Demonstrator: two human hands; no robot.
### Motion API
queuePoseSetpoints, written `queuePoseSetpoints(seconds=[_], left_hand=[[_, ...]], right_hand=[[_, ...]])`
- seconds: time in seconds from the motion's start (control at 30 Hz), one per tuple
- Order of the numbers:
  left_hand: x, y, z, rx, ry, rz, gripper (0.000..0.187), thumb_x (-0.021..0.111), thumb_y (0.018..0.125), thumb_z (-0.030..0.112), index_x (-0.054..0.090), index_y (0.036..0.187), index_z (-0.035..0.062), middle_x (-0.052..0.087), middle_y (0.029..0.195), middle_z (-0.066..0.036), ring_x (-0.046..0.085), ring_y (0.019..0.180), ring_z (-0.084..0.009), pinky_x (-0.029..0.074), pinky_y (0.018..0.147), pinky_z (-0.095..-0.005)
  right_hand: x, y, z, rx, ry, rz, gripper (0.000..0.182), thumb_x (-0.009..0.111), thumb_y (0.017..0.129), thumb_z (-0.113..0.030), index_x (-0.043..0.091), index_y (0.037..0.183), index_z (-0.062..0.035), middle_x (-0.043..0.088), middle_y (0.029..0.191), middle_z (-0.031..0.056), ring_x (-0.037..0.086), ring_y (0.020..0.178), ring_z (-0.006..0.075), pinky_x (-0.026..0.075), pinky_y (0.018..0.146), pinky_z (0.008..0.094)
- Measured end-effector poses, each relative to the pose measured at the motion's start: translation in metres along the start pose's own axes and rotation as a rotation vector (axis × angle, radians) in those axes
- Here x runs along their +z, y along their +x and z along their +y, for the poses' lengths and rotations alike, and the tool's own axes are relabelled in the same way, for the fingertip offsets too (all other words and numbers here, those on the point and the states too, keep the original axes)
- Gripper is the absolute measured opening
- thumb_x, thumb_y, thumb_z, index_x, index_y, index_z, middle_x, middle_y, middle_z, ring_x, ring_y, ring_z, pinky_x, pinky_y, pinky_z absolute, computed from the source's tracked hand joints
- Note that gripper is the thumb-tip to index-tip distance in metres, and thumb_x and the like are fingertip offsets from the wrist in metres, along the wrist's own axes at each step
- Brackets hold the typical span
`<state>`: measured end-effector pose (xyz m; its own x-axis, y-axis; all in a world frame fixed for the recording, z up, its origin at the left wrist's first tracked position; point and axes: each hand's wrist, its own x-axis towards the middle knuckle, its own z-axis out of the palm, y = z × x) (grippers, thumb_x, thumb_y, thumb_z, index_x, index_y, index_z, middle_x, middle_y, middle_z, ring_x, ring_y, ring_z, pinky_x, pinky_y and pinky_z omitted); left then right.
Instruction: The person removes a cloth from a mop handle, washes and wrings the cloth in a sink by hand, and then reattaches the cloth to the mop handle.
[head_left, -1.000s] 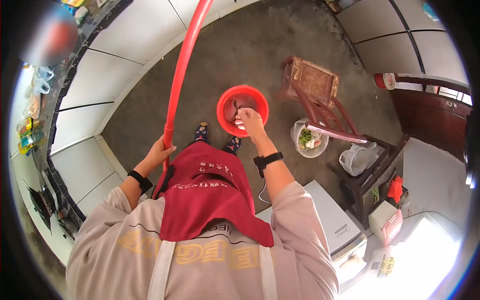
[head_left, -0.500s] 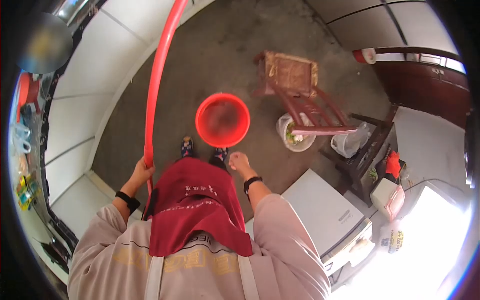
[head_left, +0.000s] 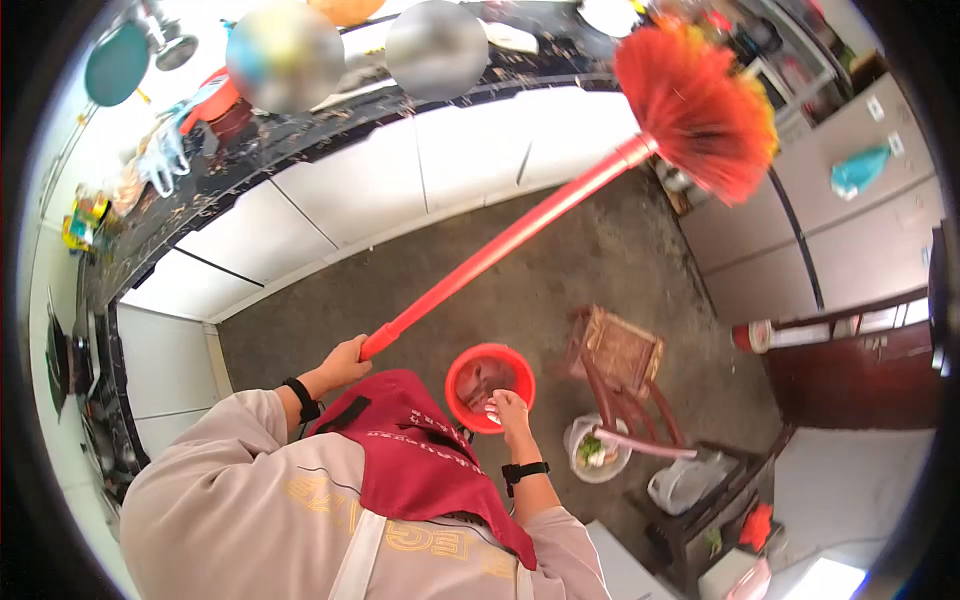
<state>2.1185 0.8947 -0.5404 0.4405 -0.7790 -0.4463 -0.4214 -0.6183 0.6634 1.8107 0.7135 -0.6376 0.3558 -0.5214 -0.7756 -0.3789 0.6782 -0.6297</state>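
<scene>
My left hand (head_left: 345,362) is wrapped round the lower part of a long-handled broom (head_left: 510,238). Its red pole slants up to the right. The head, a wide fan of red bristles (head_left: 700,115) with yellow edges, is raised toward the counter's far end. My right hand (head_left: 510,412) overlaps the near rim of a red bucket (head_left: 463,375) in this view, its fingers curled together. Something whitish shows at the fingertips; I cannot tell if it is held. Dark water-like contents show inside the bucket, which stands on the floor before my maroon apron (head_left: 425,450).
A black counter (head_left: 330,135) over white cabinets (head_left: 360,170) runs along the left and back. On the right are a wooden chair (head_left: 620,350), a lined waste bin (head_left: 600,470) with scraps and a plastic bag (head_left: 690,485). Grey cabinets (head_left: 770,250) stand at the back right.
The broom has swung to the right, bringing its bristle head into view. My view has turned toward the counter. My right hand now appears over the bucket's rim.
</scene>
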Motion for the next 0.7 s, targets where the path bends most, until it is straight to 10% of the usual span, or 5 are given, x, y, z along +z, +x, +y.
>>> queuePoseSetpoints(seconds=[0.37,0.7], left_hand=[[-0.144,0.05,-0.065,-0.104,-0.066,0.007,0.024,0.059,0.071,0.017,0.049,0.088,0.0046,0.058,0.078,-0.02,0.057,0.079,-0.0396,0.043,0.068,-0.0447],[-0.197,0.049,-0.165,-0.339,-0.169,0.289,0.024,0.063,0.071,0.015,0.051,0.09,0.0054,0.059,0.082,-0.019,0.057,0.083,-0.0376,0.043,0.07,-0.0432]], right_hand=[[0.256,-0.007,-0.296,-0.654,-0.107,-0.472,0.044,0.054,0.09,-0.026,0.043,0.124,0.001,0.057,0.104,0.0118,0.06,0.078,0.0155,0.051,0.069,0.0274],[0.444,0.075,-0.387,-0.538,-0.285,-0.664,0.027,0.052,0.091,-0.023,0.05,0.104,-0.0003,0.062,0.088,0.009,0.058,0.063,0.0115,0.05,0.057,0.0241]])
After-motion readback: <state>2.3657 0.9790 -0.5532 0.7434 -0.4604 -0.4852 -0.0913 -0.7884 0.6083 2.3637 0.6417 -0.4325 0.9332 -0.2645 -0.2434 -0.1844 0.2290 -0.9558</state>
